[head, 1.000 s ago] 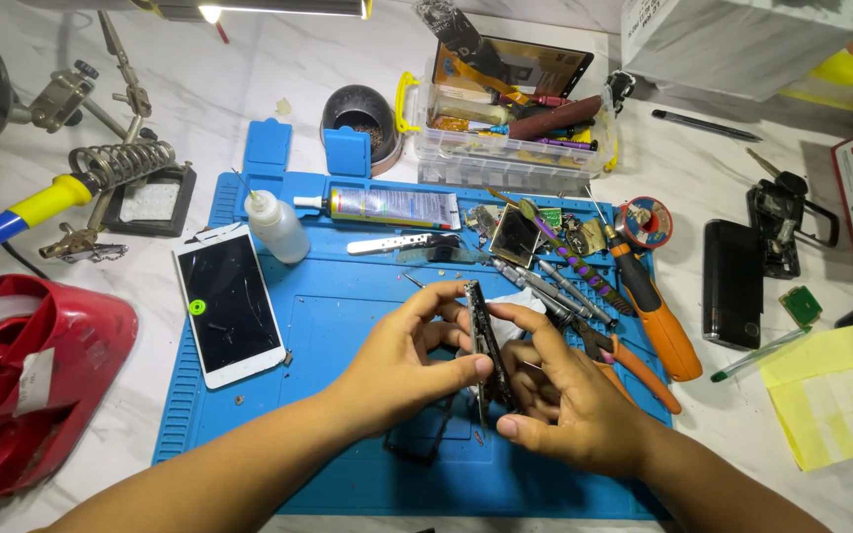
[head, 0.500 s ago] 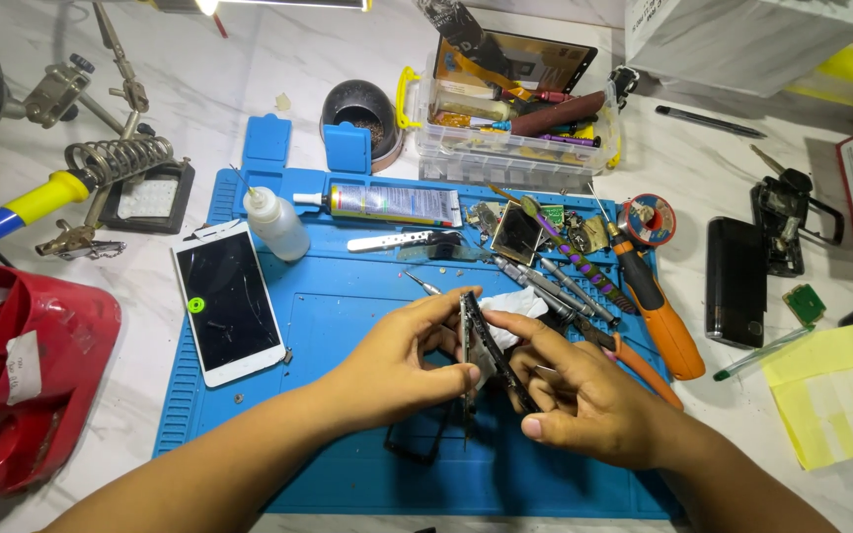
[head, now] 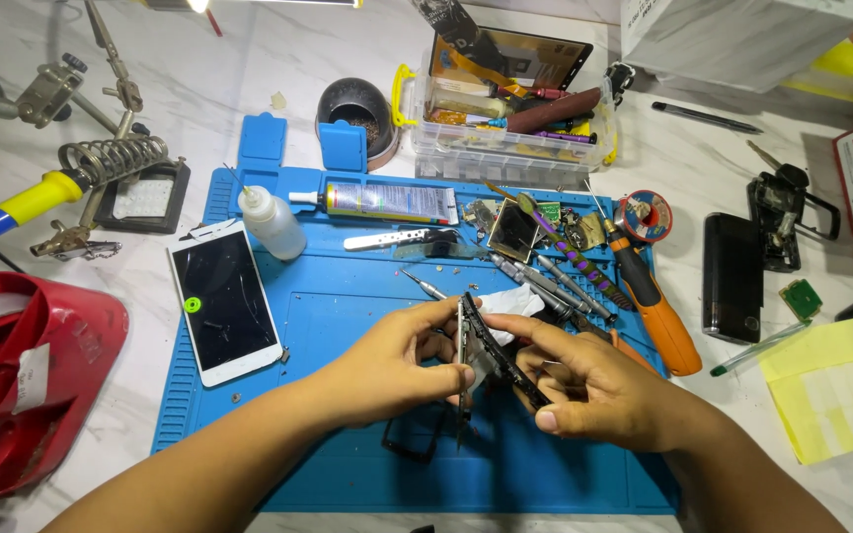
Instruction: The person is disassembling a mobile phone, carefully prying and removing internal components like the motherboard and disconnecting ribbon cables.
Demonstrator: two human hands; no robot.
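Over the middle of the blue work mat (head: 338, 296), both hands hold a disassembled phone on edge. My left hand (head: 397, 360) pinches its thin screen panel (head: 461, 380), which stands nearly vertical. My right hand (head: 594, 390) grips the black phone body (head: 496, 350), tilted away from the panel so the two parts spread apart at the top. A white tissue (head: 510, 301) lies just behind the fingers. A thin black frame piece (head: 412, 439) rests on the mat under my left wrist.
A white cracked phone (head: 224, 306) lies at the mat's left edge beside a small white bottle (head: 271, 222) and a glue tube (head: 387, 200). Screwdrivers, an orange-handled tool (head: 654, 306), a clear parts box (head: 505, 133), a soldering-iron stand (head: 111, 163) and a red object (head: 22, 385) surround the mat.
The phone body and screen panel have been spread further apart at the top. My right hand shifted its grip along the body; both hands stayed over the mat's middle.
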